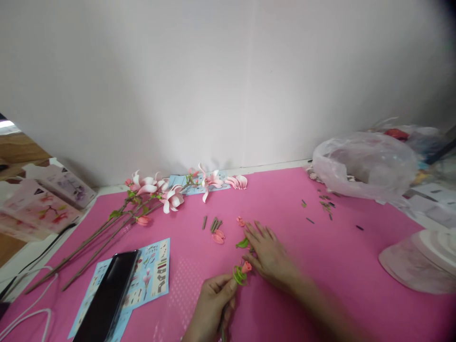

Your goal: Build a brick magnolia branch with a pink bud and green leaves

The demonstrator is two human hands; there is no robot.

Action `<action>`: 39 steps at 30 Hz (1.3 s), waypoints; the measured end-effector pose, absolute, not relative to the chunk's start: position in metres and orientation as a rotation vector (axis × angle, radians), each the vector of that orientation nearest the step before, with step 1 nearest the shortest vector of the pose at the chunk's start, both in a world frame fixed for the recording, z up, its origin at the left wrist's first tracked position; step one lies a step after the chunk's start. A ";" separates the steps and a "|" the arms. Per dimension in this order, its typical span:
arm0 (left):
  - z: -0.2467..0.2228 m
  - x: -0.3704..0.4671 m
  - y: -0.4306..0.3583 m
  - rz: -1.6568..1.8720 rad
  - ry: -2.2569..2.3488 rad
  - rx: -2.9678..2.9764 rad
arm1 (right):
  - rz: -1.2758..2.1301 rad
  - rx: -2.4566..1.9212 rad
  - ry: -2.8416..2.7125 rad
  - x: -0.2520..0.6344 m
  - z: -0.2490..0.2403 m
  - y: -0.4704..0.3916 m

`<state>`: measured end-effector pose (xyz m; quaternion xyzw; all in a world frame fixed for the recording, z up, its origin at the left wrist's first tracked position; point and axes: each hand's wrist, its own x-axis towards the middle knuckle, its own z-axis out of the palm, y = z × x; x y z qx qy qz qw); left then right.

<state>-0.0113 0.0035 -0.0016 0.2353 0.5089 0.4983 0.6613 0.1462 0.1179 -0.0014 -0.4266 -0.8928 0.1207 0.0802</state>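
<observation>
My left hand is closed around the stem of an artificial flower with a coral bud and green parts below it. The lower stem is partly hidden by the fingers. Palm down on the pink mat, my right hand has its fingers stretched out and holds nothing I can see. Its fingertips are beside a green leaf piece and close to small coral pieces. Left of these lie coral petals and several short brown stem pieces.
Assembled magnolia branches lie at the left. A black phone rests on a blue instruction sheet. Pale pink petals lie at the back. A plastic bag, scattered small parts and a whitish cap are at the right.
</observation>
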 end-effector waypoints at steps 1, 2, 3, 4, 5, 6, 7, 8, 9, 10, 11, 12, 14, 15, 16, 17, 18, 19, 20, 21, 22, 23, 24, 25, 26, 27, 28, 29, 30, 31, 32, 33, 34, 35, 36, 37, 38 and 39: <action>-0.001 -0.012 0.004 1.133 1.147 0.531 | 0.353 -1.287 -2.669 0.147 0.003 0.116; -0.001 -0.013 0.004 1.142 1.143 0.529 | 0.344 -1.303 -2.668 0.148 0.007 0.114; -0.001 -0.013 0.004 1.151 1.137 0.525 | 0.333 -1.322 -2.666 0.150 0.012 0.111; -0.001 -0.014 0.005 1.160 1.129 0.520 | 0.319 -1.337 -2.662 0.152 0.015 0.107; -0.001 -0.014 0.005 1.168 1.120 0.513 | 0.302 -1.342 -2.659 0.154 0.019 0.103; -0.001 -0.015 0.005 1.176 1.110 0.505 | 0.282 -1.332 -2.655 0.156 0.022 0.098; -0.001 -0.015 0.005 1.185 1.100 0.497 | 0.260 -1.307 -2.654 0.158 0.025 0.093; -0.001 -0.015 0.006 1.194 1.090 0.489 | 0.242 -1.272 -2.651 0.159 0.027 0.089; -0.001 -0.016 0.006 1.202 1.079 0.482 | 0.233 -1.235 -2.652 0.158 0.029 0.085; -0.001 -0.016 0.006 1.209 1.067 0.477 | 0.236 -1.206 -2.658 0.157 0.031 0.083; -0.001 -0.017 0.006 1.213 1.055 0.473 | 0.246 -1.190 -2.667 0.154 0.033 0.083; -0.001 -0.017 0.006 1.214 1.042 0.471 | 0.259 -1.189 -2.673 0.150 0.034 0.085; -0.002 -0.018 0.006 1.216 1.021 0.469 | 0.267 -1.207 -2.673 0.140 0.034 0.094; -0.002 -0.018 0.006 1.220 1.014 0.469 | 0.258 -1.212 -2.663 0.135 0.032 0.101; -0.003 -0.018 0.006 1.224 1.009 0.469 | 0.247 -1.213 -2.648 0.130 0.030 0.108; -0.003 -0.019 0.006 1.227 1.006 0.471 | 0.240 -1.210 -2.633 0.125 0.028 0.115; -0.003 -0.019 0.007 1.229 1.003 0.476 | 0.241 -1.205 -2.620 0.121 0.024 0.121; -0.003 -0.019 0.007 1.230 1.001 0.482 | 0.247 -1.198 -2.606 0.118 0.021 0.126; -0.003 -0.020 0.007 1.230 0.999 0.490 | 0.258 -1.190 -2.591 0.116 0.017 0.130; -0.003 -0.020 0.007 1.230 0.996 0.498 | 0.274 -1.184 -2.574 0.115 0.014 0.133; -0.003 -0.020 0.008 1.231 0.995 0.504 | 0.294 -1.183 -2.552 0.115 0.011 0.134; -0.003 -0.020 0.008 1.231 0.994 0.508 | 0.320 -1.184 -2.526 0.115 0.009 0.135; -0.003 -0.020 0.008 1.231 0.993 0.511 | 0.350 -1.188 -2.496 0.117 0.008 0.135; -0.003 -0.020 0.008 1.228 0.993 0.514 | 0.388 -1.191 -2.464 0.120 0.008 0.134; -0.003 -0.020 0.008 1.223 0.993 0.517 | 0.430 -1.191 -2.428 0.123 0.008 0.134; -0.003 -0.020 0.008 1.218 0.993 0.520 | 0.476 -1.190 -2.388 0.127 0.010 0.133; -0.003 -0.019 0.008 1.213 0.993 0.523 | 0.529 -1.188 -2.344 0.130 0.012 0.131; -0.003 -0.019 0.008 1.208 0.994 0.525 | 0.589 -1.185 -2.295 0.134 0.014 0.128; -0.003 -0.018 0.007 1.204 0.997 0.528 | 0.655 -1.183 -2.242 0.138 0.016 0.124; -0.003 -0.018 0.007 1.201 1.001 0.530 | 0.725 -1.180 -2.185 0.141 0.018 0.120; -0.003 -0.017 0.007 1.197 1.007 0.533 | 0.796 -1.175 -2.128 0.143 0.018 0.115; -0.003 -0.017 0.007 1.194 1.015 0.538 | 0.863 -1.168 -2.071 0.145 0.018 0.110; -0.003 -0.016 0.006 1.192 1.026 0.542 | 0.921 -1.160 -2.014 0.147 0.017 0.105; -0.004 -0.016 0.006 1.188 1.036 0.547 | 0.969 -1.152 -1.960 0.148 0.015 0.101; -0.004 -0.015 0.006 1.182 1.047 0.552 | 1.008 -1.145 -1.908 0.149 0.012 0.098; -0.005 -0.015 0.006 1.177 1.057 0.556 | 1.041 -1.139 -1.860 0.150 0.009 0.095; -0.006 -0.014 0.007 1.172 1.066 0.560 | 1.068 -1.133 -1.820 0.151 0.006 0.094; -0.007 -0.014 0.007 1.167 1.073 0.564 | 1.090 -1.127 -1.785 0.151 0.002 0.093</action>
